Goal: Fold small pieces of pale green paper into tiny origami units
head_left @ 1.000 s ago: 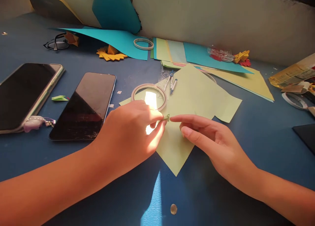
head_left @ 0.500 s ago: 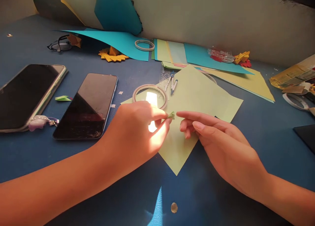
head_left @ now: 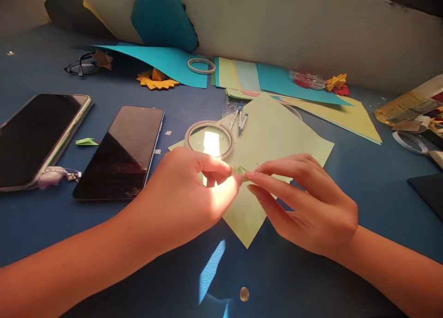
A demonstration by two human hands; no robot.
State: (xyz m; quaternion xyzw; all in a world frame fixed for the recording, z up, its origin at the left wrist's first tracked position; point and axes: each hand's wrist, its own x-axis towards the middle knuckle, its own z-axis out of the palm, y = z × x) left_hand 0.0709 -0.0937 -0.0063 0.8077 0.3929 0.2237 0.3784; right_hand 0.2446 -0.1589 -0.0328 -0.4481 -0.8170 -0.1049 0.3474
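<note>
A small piece of folded green paper is between my two hands, above a pale green paper sheet. My left hand pinches its left side between thumb and forefinger. At its right end are the fingertips of my right hand, drawn together in a loose pinch; the forefinger touches the paper and the thumb sits just below. A large tape roll lies on the sheet behind my left hand. Behind that are a drawing compass and a clear ruler.
Two phones lie at left, with a small green folded paper between them. Coloured paper sheets, a smaller tape roll and a yellow paper flower are along the back. A coin lies in front.
My right hand has moved left and its fingertips now meet the folded green paper. My left hand and the paper have dropped slightly. The paper looks more spread out.
</note>
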